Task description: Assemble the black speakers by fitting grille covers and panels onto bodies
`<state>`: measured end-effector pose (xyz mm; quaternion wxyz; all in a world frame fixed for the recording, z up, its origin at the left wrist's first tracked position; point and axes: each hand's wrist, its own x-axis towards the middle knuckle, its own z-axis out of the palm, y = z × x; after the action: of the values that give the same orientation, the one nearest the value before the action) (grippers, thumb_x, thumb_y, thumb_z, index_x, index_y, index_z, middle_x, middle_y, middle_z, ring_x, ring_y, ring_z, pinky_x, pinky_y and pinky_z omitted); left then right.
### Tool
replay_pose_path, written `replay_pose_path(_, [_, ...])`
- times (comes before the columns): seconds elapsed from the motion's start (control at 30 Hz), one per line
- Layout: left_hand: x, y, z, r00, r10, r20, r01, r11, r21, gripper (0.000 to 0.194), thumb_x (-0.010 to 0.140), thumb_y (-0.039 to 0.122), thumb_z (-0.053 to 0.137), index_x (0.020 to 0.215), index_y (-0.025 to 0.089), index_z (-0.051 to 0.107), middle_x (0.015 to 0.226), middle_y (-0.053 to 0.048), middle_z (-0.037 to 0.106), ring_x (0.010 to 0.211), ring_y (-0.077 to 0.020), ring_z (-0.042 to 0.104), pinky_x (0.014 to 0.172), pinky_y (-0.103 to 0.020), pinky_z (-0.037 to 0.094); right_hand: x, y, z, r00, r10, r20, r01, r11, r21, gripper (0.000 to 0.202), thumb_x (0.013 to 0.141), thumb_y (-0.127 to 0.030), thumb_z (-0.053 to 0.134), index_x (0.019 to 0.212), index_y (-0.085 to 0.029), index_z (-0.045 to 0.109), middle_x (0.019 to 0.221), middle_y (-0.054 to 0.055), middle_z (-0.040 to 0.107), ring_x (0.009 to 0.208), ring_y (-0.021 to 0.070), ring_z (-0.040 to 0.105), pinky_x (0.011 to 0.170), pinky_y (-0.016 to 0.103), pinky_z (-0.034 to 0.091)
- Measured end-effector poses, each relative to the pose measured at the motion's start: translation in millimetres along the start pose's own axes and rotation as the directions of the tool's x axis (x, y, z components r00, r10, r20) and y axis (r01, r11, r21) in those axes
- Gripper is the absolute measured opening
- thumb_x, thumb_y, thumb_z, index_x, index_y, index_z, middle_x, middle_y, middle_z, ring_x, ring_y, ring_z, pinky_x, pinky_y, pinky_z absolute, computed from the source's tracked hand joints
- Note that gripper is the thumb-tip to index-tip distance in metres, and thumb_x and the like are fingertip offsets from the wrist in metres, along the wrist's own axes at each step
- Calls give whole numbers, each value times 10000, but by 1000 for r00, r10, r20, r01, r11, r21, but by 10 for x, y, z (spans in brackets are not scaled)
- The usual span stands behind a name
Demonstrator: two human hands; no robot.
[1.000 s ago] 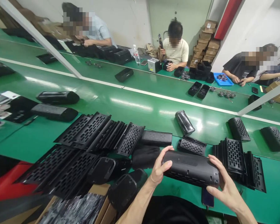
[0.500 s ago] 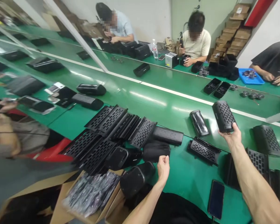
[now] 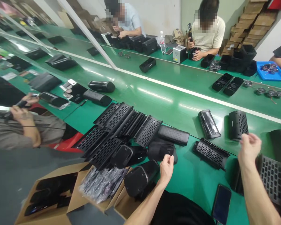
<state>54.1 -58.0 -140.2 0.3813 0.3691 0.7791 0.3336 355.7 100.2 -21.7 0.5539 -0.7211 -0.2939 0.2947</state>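
Green benchtop (image 3: pixel 187 172) carries grilles (image 3: pixel 148 131) and a phone (image 3: pixel 221 203); left fingers (image 3: pixel 168 160) closed, right fingers (image 3: pixel 253 139) unclear.

Perforated housing (image 3: pixel 238 125) — corner behind right fingers (image 3: pixel 246 138)

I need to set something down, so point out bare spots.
Bare table: between the left hand, the lone panel and the phone. Bare too: between the white stripe and the panel pile. Crowded: left of that hand, with black housings and cartons, and the right edge, with grilles.
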Motion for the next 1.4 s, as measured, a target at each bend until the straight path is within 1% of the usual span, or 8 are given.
replay_pose_path(0.1, [-143, 131, -1, 996, 64, 69, -56, 993, -108, 398, 938, 596, 511, 755, 243, 481, 615, 49, 471, 570, -140, 469, 567, -238, 368, -984, 99, 135, 871, 62, 487, -10, 994, -109, 395, 738, -480, 791, 1027, -218, 730, 1022, 88, 751, 904, 265, 684, 878, 438, 547])
replay_pose_path(0.2, [-233, 290, 28, 983, 131, 126, -105, 974, -199, 446, 920, 645, 518, 740, 238, 476, 608, 50, 466, 544, -129, 443, 533, -235, 361, -1686, 258, 375, 716, 121, 688, 0, 985, -174, 340, 696, -459, 813, 910, -201, 757, 778, 43, 752, 700, 232, 677, 647, 329, 545])
replay_pose_path(0.27, [-248, 418, 57, 972, 183, 151, -143, 960, -242, 423, 918, 624, 536, 754, 234, 504, 630, 37, 507, 554, -133, 466, 538, -240, 377, -1812, 332, 488, 701, 117, 704, 32, 980, -194, 255, 782, -450, 719, 755, -196, 723, 641, 9, 678, 591, 187, 602, 563, 285, 475])
replay_pose_path(0.53, [-125, 1067, 403, 867, 397, 301, -332, 911, -245, 254, 906, 469, 601, 829, 232, 652, 723, -12, 667, 611, -165, 588, 628, -274, 468, -1161, 320, 82, 864, 64, 500, 95, 953, -287, 392, 860, -585, 515, 718, -223, 563, 695, 6, 592, 659, 179, 524, 617, 283, 449])
replay_pose_path(0.7, [149, 1295, 637, 895, 335, 294, -337, 940, -46, 201, 923, 353, 575, 1055, 218, 640, 1010, -93, 712, 925, -240, 680, 878, -349, 504, -774, 569, -355, 953, 125, 277, 34, 861, -507, 360, 798, -579, 537, 691, -241, 595, 668, 40, 635, 701, 253, 596, 659, 335, 455])
replay_pose_path(0.83, [429, 1348, 791, 893, 225, 390, -288, 951, 113, 259, 885, 315, 634, 1111, 189, 622, 1210, -175, 687, 1153, -314, 648, 950, -394, 476, -656, 823, -524, 965, 180, 193, -19, 776, -631, 281, 774, -517, 590, 735, -250, 669, 745, 66, 713, 774, 294, 672, 660, 343, 455])
replay_pose_path(1.03, [686, 1321, 900, 850, 76, 521, -204, 960, 192, 137, 785, 270, 720, 782, 217, 594, 800, -63, 698, 859, -267, 669, 782, -338, 463, -661, 1034, -518, 961, 226, 157, -78, 769, -634, 316, 759, -491, 619, 916, -231, 704, 842, 83, 743, 820, 307, 696, 723, 378, 473])
replay_pose_path(1.4, [541, 1243, 544, 792, 133, 596, 69, 950, -304, 281, 734, 419, 739, 829, 201, 589, 750, 16, 615, 728, -150, 582, 697, -253, 445, -758, 855, -502, 947, 257, 192, -213, 951, -223, 516, 641, -595, 741, 984, -215, 669, 707, 6, 661, 612, 205, 592, 578, 313, 451])
